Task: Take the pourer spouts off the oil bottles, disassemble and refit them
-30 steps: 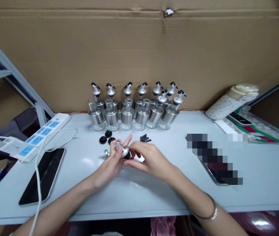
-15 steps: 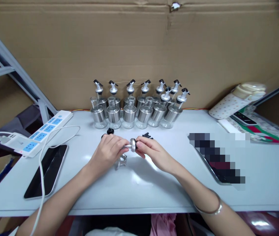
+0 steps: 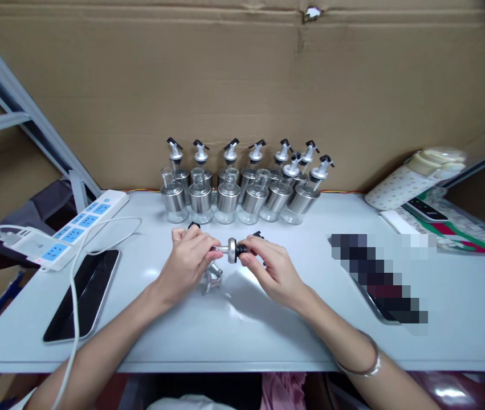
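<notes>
Light: fairly bright, diffuse, source out of view | Glare: pale patches on surface [image 3: 396,347] near hands, highlights on bottles [image 3: 227,199] | Shadow: soft, on surface below bottles; dark beneath surface | Focus: bottles fairly clear, hands slightly soft | Distortion: wide-angle stretch, dark upper-right corner | Mosaic: blocks right of bottles

A white power strip [image 3: 84,228] with blue sockets lies on the left side of the table [image 3: 268,341]. A white cord [image 3: 74,302] is plugged in there and hangs down over the front edge. Next to the strip is a tablet [image 3: 83,293] with a black screen. On the right, a cream bottle with dots [image 3: 413,179] leans over on its side. A white thing [image 3: 398,221] lies near it. Behind the table stands a big brown cardboard sheet [image 3: 233,85] with a small hole near the top.
</notes>
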`<action>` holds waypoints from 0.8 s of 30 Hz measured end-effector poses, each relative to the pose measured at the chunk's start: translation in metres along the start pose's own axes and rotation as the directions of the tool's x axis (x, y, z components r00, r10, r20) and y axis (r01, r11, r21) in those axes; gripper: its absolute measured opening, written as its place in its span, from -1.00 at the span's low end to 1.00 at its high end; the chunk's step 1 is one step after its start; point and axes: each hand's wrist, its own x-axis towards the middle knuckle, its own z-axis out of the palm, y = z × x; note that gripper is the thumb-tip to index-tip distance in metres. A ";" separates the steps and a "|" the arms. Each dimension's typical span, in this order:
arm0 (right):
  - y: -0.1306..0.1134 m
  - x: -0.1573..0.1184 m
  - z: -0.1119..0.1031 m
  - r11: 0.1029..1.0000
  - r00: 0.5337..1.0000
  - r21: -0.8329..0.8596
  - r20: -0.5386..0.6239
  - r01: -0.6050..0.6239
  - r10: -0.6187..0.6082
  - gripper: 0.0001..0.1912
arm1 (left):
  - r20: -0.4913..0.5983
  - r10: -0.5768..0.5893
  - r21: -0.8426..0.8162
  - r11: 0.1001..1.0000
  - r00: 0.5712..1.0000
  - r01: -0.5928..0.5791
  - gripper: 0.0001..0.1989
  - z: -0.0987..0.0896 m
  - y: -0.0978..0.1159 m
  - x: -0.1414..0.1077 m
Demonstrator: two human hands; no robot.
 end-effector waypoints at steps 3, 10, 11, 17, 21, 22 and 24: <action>0.004 0.002 -0.002 0.978 0.984 -0.114 -0.021 0.174 -0.178 -0.74 | 0.114 -0.137 -0.131 0.980 0.984 0.152 -0.42 0.000 0.002 0.000; 0.011 0.001 0.000 0.883 0.931 -0.314 0.002 0.348 -0.366 -0.77 | 0.261 -0.289 -0.365 0.854 0.921 0.371 -0.40 0.001 0.011 0.003; 0.013 0.000 0.000 0.874 0.926 -0.328 0.007 0.358 -0.377 -0.76 | 0.276 -0.309 -0.391 0.829 0.910 0.400 -0.40 0.001 0.012 0.003; 0.017 0.000 -0.005 0.739 0.834 -0.415 0.101 0.531 -0.543 -0.83 | 0.399 -0.388 -0.531 0.640 0.830 0.555 -0.40 0.001 0.017 0.003; 0.016 0.000 -0.001 0.824 0.897 -0.377 0.041 0.422 -0.440 -0.79 | 0.334 -0.362 -0.508 0.708 0.870 0.490 -0.41 0.001 0.018 0.000; 0.016 0.000 0.000 0.868 0.922 -0.338 0.002 0.365 -0.387 -0.74 | 0.268 -0.318 -0.466 0.783 0.909 0.411 -0.41 0.000 0.017 -0.001; 0.015 0.000 -0.001 0.952 0.965 -0.222 -0.106 0.211 -0.238 -0.60 | 0.092 -0.194 -0.345 0.914 0.977 0.214 -0.43 -0.003 0.010 -0.003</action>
